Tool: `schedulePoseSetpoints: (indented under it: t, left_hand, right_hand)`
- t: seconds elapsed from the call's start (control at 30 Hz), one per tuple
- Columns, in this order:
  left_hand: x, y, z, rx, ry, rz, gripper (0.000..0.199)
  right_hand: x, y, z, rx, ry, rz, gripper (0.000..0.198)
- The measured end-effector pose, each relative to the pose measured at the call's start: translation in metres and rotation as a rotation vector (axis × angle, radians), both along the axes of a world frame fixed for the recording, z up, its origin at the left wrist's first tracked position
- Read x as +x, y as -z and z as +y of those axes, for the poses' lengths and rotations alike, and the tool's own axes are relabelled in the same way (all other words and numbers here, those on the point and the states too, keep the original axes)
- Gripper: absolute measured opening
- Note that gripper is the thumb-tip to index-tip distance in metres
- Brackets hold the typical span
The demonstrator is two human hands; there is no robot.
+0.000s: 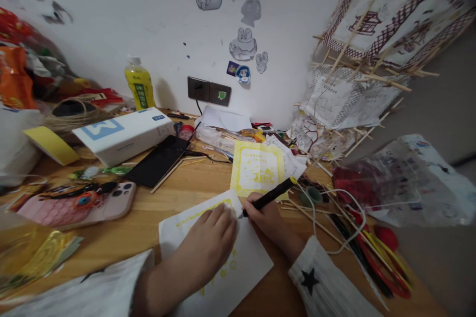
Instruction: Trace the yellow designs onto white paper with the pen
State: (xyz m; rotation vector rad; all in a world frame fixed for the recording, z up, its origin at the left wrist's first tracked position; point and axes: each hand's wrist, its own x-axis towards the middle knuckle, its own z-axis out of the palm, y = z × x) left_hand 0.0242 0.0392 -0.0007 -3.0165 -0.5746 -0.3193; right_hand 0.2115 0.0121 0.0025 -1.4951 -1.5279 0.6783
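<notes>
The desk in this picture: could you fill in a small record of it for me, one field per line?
Left hand: resting on the white paper
Right hand: holding a black marker; tip contact unclear
Paper: yellow marks, partly hidden by the left hand
Behind paper: sheet with yellow border
Left side: pink phone, white box, yellow bottle
Right side: clear plastic bag
Wall: stickers

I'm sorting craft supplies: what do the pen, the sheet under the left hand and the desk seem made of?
Pen: probably plastic, with a smooth dark barrel and yellow end.
Sheet: apparently matte white paper, thin and flat, with yellow marks.
Desk: wood or wood-look laminate, faintly satin; its streaky brown surface fits both.
</notes>
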Motion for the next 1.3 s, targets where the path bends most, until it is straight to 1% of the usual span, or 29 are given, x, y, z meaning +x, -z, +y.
schedulePoseSetpoints:
  t: [0.13, 0.3, 0.43, 0.57, 0.63, 0.7, 0.83, 0.97, 1.13, 1.3]
  left_hand:
    - [0.001, -0.001, 0.0, -0.018, -0.004, 0.023, 0.028]
    - [0.0, -0.004, 0.0, -0.004, 0.004, 0.015, 0.029]
    - [0.0, -0.005, 0.0, -0.016, -0.009, 0.006, 0.029]
    - [-0.002, -0.006, 0.001, -0.045, -0.015, 0.045, 0.036]
    - [-0.003, -0.01, 0.002, -0.064, -0.032, 0.065, 0.043]
    - [-0.004, -0.014, 0.004, -0.074, -0.043, 0.079, 0.044]
    - [-0.006, -0.018, 0.005, -0.093, -0.033, 0.081, 0.04]
    - [-0.007, -0.014, 0.004, -0.132, -0.023, 0.04, 0.044]
    - [-0.008, -0.01, 0.003, -0.138, -0.05, -0.005, 0.045]
    - [-0.007, -0.015, 0.003, -0.119, -0.045, 0.075, 0.05]
  right_hand:
    - [-0.001, -0.002, -0.001, 0.006, 0.024, 0.007, 0.022]
    - [-0.001, -0.004, 0.0, -0.003, -0.011, 0.002, 0.024]
    - [-0.002, -0.006, 0.001, -0.009, -0.004, 0.022, 0.024]
    - [-0.001, -0.005, -0.001, -0.007, 0.066, 0.13, 0.023]
    - [0.001, -0.003, -0.002, -0.038, 0.099, 0.208, 0.022]
    - [0.002, -0.003, -0.002, -0.073, 0.096, 0.244, 0.022]
    - [0.002, -0.007, -0.003, -0.061, 0.079, 0.126, 0.027]
    - [0.001, -0.008, -0.003, -0.024, 0.051, 0.041, 0.026]
    - [0.004, -0.001, -0.001, -0.009, 0.008, 0.005, 0.024]
    - [0.003, -0.002, 0.0, 0.029, -0.014, 0.024, 0.023]
